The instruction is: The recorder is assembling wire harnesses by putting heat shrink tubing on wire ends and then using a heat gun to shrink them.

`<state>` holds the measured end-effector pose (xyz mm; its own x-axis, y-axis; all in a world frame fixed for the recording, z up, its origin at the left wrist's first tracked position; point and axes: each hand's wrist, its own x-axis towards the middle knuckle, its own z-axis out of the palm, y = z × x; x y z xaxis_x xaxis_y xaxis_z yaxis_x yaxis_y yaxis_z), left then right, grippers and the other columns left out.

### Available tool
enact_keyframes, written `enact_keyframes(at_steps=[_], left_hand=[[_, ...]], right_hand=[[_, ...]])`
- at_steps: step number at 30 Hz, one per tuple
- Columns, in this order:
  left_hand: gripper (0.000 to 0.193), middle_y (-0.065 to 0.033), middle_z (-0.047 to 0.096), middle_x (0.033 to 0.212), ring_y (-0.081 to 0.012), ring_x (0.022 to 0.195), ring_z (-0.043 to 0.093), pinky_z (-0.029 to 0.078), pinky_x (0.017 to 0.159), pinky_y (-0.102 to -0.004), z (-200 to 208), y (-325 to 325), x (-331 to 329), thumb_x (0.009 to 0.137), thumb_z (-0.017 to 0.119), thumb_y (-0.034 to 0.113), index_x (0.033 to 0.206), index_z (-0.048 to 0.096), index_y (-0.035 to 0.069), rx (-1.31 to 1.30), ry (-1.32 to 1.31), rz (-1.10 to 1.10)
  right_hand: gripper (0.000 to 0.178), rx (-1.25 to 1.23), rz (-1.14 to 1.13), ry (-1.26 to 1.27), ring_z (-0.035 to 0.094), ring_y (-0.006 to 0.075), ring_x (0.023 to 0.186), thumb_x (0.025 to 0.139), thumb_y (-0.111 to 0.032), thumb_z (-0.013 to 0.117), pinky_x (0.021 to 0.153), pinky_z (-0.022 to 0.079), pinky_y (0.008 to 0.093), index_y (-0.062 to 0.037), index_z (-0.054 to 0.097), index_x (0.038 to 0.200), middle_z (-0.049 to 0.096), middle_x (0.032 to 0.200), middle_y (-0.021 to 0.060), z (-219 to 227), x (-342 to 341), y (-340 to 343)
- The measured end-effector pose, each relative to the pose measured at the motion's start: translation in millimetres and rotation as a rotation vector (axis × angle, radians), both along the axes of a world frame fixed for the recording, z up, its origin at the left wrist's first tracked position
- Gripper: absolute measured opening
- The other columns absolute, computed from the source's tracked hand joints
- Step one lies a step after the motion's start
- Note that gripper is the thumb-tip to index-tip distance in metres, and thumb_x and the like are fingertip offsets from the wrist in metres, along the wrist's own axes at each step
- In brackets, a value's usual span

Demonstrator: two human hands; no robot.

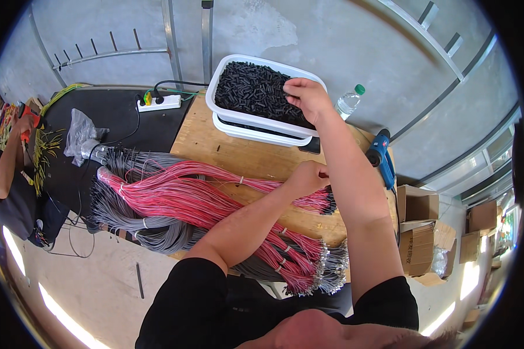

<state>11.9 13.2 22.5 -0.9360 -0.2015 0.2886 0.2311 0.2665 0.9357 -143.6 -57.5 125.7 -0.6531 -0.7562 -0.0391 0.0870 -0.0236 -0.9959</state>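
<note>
My right hand [308,98] is over the right side of a white plastic tray [213,99] heaped with short black tube pieces [251,87]. Its thumb and fingertips are pinched together; whatever they grip is too small to make out. Lower down, my left hand [307,179] is closed with curled fingers beside a bundle of red and pink wires [239,177]. Black-tipped wire ends [330,200] show just below that hand, and what its fingers hold is hidden. My left forearm crosses over a thick pile of red wires [174,195], tied in places with white bands.
Grey cables [174,232] lie along the front of the wooden table [201,139]. A blue heat gun [379,152] and green-capped bottle [349,102] are at right. A power strip [160,103] is at back left; a person's arm [6,166] with a red tool is at far left.
</note>
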Motion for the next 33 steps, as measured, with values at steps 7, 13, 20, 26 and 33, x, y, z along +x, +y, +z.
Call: enact_keyframes(at_steps=[7,13,20,26,33], left_hand=[[0.016,-0.0152,0.078,0.089,-0.0287,0.078,0.076,0.056,0.073,-0.0383,5.1,1.1,-0.4,0.092,0.078,0.013,0.105,0.079,0.005,0.002,-0.011,-0.007],[0.018,-0.0126,0.078,0.086,-0.0197,0.075,0.072,0.055,0.072,-0.0349,-4.0,-0.5,1.8,0.093,0.076,0.013,0.107,0.079,0.003,0.039,-0.039,-0.009],[0.017,-0.0049,0.076,0.08,-0.0083,0.069,0.065,0.052,0.065,-0.0285,-19.3,6.2,-11.5,0.096,0.076,0.013,0.107,0.079,0.001,0.119,-0.028,-0.075],[0.022,-0.0079,0.076,0.078,-0.0114,0.067,0.069,0.055,0.062,-0.0291,-19.9,-2.3,-15.8,0.097,0.079,0.017,0.106,0.079,-0.003,0.238,-0.202,-0.066],[0.021,-0.0021,0.074,0.088,-0.0079,0.075,0.066,0.053,0.065,-0.023,-22.1,0.8,-14.8,0.101,0.077,0.018,0.11,0.077,-0.001,0.454,-0.261,-0.144]], right_hand=[[0.02,-0.155,-0.168,-0.48,0.064,0.0194,0.09,0.1,0.002,0.067,0.075,0.057,0.0293,0.0024,0.07,0.12,0.067,0.105,0.011,-7.0,-24.9,7.0],[0.018,0.077,-0.159,0.197,0.067,0.0182,0.09,0.1,0.007,0.064,0.073,0.057,0.0278,0.0053,0.073,0.115,0.071,0.104,0.0121,-2.6,0.9,12.4],[0.018,-0.394,-0.184,-0.72,0.068,0.022,0.086,0.102,0.004,0.064,0.06,0.058,0.0213,0.0098,0.063,0.119,0.066,0.105,0.0167,-2.8,-34.2,28.3],[0.009,-0.538,0.051,-0.85,0.059,0.017,0.076,0.105,-0.002,0.06,0.058,0.05,0.0231,0.0048,0.06,0.111,0.064,0.096,0.0139,15.7,-52.7,69.9],[0.016,-0.411,-0.074,-0.457,0.058,0.0104,0.073,0.107,-0.01,0.063,0.058,0.046,0.0185,0.0007,0.065,0.119,0.067,0.095,0.0057,-14.2,-31.4,208.3]])
